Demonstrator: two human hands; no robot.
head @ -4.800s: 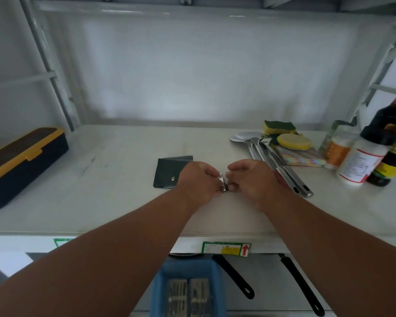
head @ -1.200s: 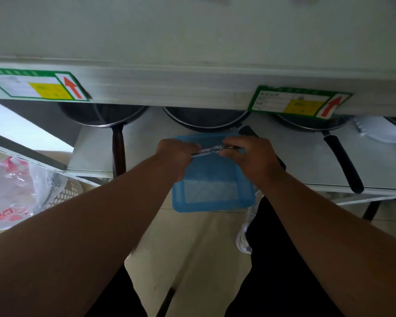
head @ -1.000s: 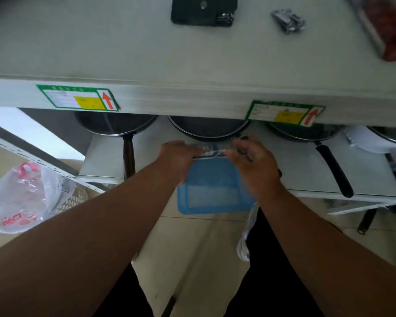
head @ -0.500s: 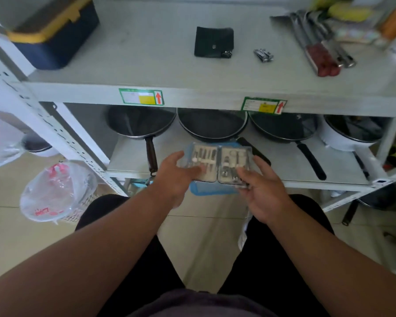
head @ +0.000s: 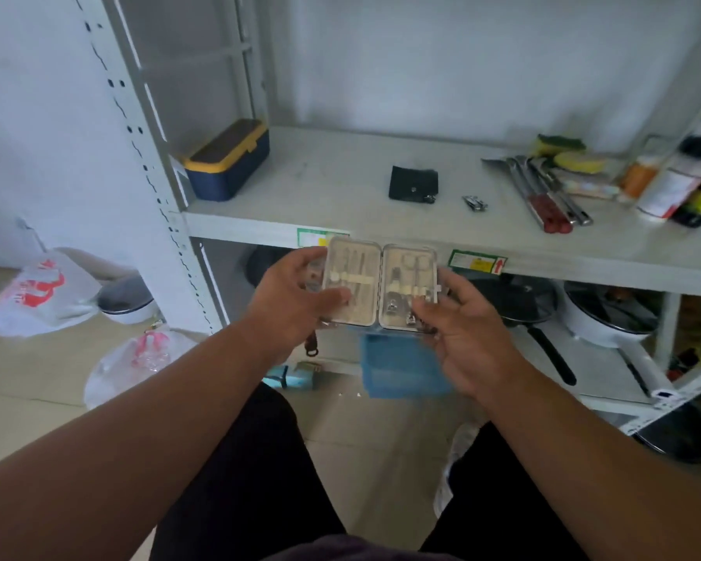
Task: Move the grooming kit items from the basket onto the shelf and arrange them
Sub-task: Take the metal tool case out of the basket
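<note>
Viewpoint: looking down from a person's head at both bare forearms, reaching toward a grey metal shelf unit.
Grooming kit case [head: 381,283]: a clear hinged case, opened flat into two halves side by side, with small metal tools strapped against pale lining. It is held in the air in front of the shelf's front edge, not resting on anything.
Left hand [head: 290,295]: curled around the case's left half, thumb lying across its lower face and fingers wrapped behind its left edge.
Right hand [head: 462,330]: grips the case's lower right corner, thumb on the front of the right half, fingers behind.
Case relative to the hands: it spans the gap between them, most of its face showing above the thumbs.
Basket [head: 403,368]: blue, just below the case, partly hidden by it and by the right hand. What it rests on cannot be told.
Shelf [head: 340,184]: pale surface above and behind the case.
Dark pouch [head: 413,183]: with a snap, near the middle of the shelf.
Nail clipper [head: 475,203]: small and metal, just right of the pouch, nearer the front edge.
Blue and yellow box [head: 229,159]: at the shelf's left end.
Utensils [head: 543,192]: long metal pieces toward the right end.
Sponges [head: 563,151]: behind the utensils.
Bottles [head: 672,184]: at the far right end.
Pans [head: 523,301]: dark, on the lower shelf.
</note>
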